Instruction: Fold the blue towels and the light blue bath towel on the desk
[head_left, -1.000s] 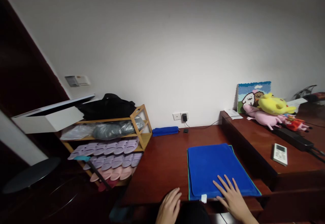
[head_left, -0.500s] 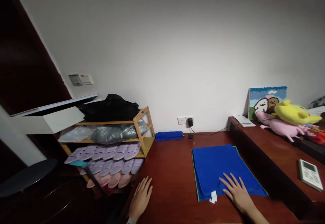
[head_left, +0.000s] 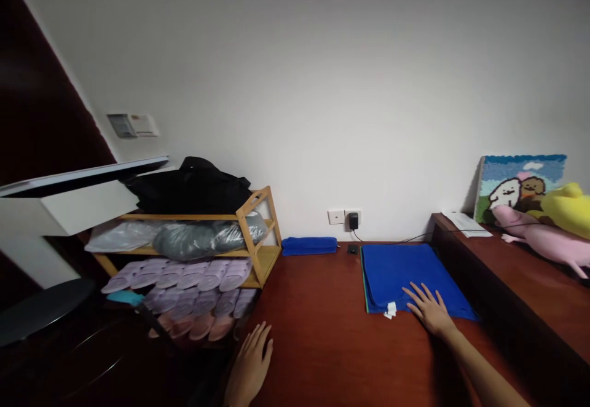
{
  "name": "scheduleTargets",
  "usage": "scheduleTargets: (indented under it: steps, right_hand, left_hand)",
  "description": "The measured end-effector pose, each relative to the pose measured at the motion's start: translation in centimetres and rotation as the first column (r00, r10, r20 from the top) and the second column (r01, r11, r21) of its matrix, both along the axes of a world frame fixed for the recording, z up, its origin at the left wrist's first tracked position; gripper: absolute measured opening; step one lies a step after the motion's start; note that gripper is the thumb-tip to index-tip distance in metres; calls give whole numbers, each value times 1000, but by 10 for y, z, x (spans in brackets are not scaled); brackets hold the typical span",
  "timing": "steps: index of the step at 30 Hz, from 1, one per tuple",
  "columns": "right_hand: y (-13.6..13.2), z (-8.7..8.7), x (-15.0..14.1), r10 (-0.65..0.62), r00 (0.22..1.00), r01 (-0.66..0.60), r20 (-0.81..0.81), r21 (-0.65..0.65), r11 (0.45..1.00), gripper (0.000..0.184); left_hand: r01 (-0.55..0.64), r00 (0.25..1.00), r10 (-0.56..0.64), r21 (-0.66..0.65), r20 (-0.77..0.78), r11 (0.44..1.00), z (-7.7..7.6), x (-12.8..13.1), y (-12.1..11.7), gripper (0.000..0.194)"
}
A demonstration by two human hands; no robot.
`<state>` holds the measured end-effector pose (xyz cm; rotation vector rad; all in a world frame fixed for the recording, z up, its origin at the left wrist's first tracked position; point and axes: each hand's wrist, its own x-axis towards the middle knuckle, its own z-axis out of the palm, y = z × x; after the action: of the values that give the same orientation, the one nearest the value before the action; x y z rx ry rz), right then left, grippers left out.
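A folded blue cloth (head_left: 401, 268) with green edging lies flat on the reddish-brown wooden table (head_left: 318, 333), close to the wall. White tags (head_left: 391, 310) stick out from its near edge. My right hand (head_left: 432, 310) rests palm down with spread fingers on the cloth's near right part. At the table's left edge, my left hand (head_left: 250, 358) lies flat on the wood, its fingers stretched out and holding nothing. Against the wall sits a second blue cloth (head_left: 310, 246), folded into a narrow strip.
A wooden rack (head_left: 258, 259) on the left bears slippers (head_left: 193, 272), wrapped bundles and a black bag (head_left: 188, 189). A black plug (head_left: 353, 219) sits in the wall socket, its cable running right. A raised ledge (head_left: 520, 259) holds a pink plush toy (head_left: 544, 241) and a dog picture (head_left: 516, 185).
The tagged blue cloth has slid away from me toward the wall, with my right hand on it. My left hand stays at the table's left edge. The view has shifted slightly.
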<state>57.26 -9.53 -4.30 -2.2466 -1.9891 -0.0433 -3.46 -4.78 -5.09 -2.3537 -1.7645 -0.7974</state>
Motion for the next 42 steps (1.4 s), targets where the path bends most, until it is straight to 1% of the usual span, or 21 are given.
scheduleTargets:
  steps: [3,6,8,10,12,16,19,22,25,27,29,31,32,34,36,37,39,42]
  right_hand:
    - [15,3,7,5,1000,-4,2,-37,999,55]
    - [19,2,9,9,1000,-9,7,-35,999,56]
    - [13,-1,7,37,999,-37,20,14,999,57]
    - [3,-4,4,90,996,-92,27,76,993,58]
    - [-7,-4,1,126,992,-127,21,98,987,56]
    - [-14,6,0,96,995,-96,-10,3,995,54]
    - [-11,15,4,94,995,-95,-22,-69,993,54]
    - [-6,18,9,91,996,-92,-24,-100,991,58]
    - [2,19,4,41,997,-36,58,-88,996,57]
    - [13,24,-11,42,987,-38,158,-29,999,53]
    - [27,33,-40,99,972,-117,214,74,990,47]
    - [48,43,-84,194,963,-225,186,167,960,42]
    - [61,48,-109,242,960,-266,144,189,945,41]
    - [92,52,-159,302,953,-304,40,169,938,40]
    - [130,51,-202,302,952,-294,-42,130,947,43]
    - [151,49,-218,287,956,-278,-60,124,953,47]
    - [193,45,-239,244,967,-234,-74,126,964,56]
    - [249,38,-251,188,979,-178,-74,130,976,70]
  left_hand:
    - [-1,1000,1,13,2,1000,-3,-2,1,49]
    - [-7,1000,7,17,-4,1000,-4,-3,1,48]
    - [-10,1000,10,15,-2,1000,-4,-2,1,48]
    - [-10,1000,10,12,1,1000,-2,-1,1,47]
    - [-9,1000,9,6,2,1000,0,0,0,47]
    - [-7,1000,6,-22,-6,1000,7,4,-3,49]
    - [-15,1000,14,-38,-8,999,11,7,-7,48]
    - [-23,1000,23,-45,-2,999,14,10,-11,46]
    - [-30,1000,30,-42,0,999,13,11,-15,46]
    - [-35,999,35,-26,8,999,10,10,-18,45]
    - [-35,999,35,-10,18,999,6,9,-20,45]
    - [-31,999,31,-2,29,1000,2,8,-21,45]
    - [-27,999,27,1,35,1000,-1,7,-21,45]
    - [-24,999,24,8,47,1000,-8,5,-20,46]
    - [-19,998,18,22,55,1000,-19,2,-17,46]
    - [-14,998,12,31,56,999,-25,-1,-14,46]
    - [5,999,-7,48,51,999,-41,-7,-8,47]
    - [34,999,-36,65,18,997,-66,-17,2,49]
